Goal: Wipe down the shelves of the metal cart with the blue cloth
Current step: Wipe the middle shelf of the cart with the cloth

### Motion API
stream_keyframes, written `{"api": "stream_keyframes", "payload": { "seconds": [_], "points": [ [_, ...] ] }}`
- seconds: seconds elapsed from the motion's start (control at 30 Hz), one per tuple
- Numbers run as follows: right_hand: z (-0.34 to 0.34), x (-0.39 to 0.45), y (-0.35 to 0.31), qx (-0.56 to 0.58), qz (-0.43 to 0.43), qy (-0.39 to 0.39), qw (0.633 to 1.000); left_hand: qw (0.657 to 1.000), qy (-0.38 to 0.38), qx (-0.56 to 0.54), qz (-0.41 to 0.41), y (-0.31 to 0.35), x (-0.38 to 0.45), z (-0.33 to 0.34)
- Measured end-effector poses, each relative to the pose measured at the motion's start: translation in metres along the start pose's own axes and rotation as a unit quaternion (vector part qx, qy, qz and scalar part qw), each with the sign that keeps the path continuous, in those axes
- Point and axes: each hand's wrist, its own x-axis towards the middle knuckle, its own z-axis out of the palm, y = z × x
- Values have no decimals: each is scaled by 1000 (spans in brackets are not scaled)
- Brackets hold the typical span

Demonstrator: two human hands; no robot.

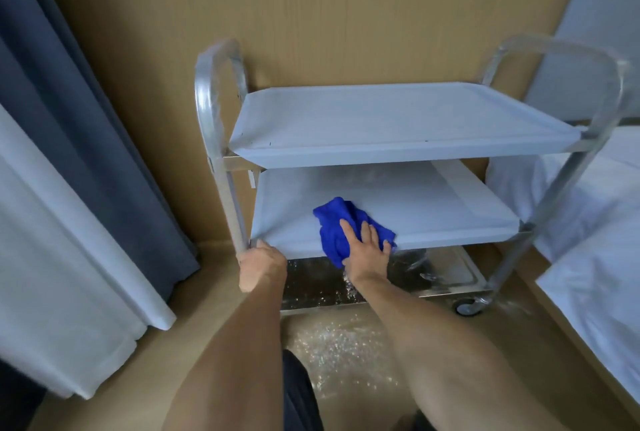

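Keep your right hand (367, 250) flat, fingers straight, pressing the blue cloth (341, 228) onto the middle shelf (433, 209) near its front edge. Your left hand (261, 257) grips the cart post (230, 202); maintain this brace. Sweep in overlapping strokes toward the shelf's rear.

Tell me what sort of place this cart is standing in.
Probably a bedroom or hotel room. A bed with white sheets stands right of the metal cart, and dark and white curtains hang on the left. The right hand presses a blue cloth on the middle shelf.
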Motion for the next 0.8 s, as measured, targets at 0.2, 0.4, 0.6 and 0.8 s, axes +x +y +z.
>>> {"api": "stream_keyframes", "payload": {
  "seconds": [0.2, 0.4, 0.6, 0.8],
  "points": [
    [-37, -7, 77, 78, 173, 78, 979, 988, -141, 43, 45, 4, -44, 25],
    [-41, -40, 57, 202, 225, 71, 951, 979, -200, -22, 37, 21, -72, 37],
    [-48, -66, 25, 510, 106, -169, 837, 949, -279, -143, -7, 33, -89, 61],
    [-46, -87, 41, 686, 273, -128, 662, 948, -259, -180, -45, 12, -92, 54]
  ]
}}
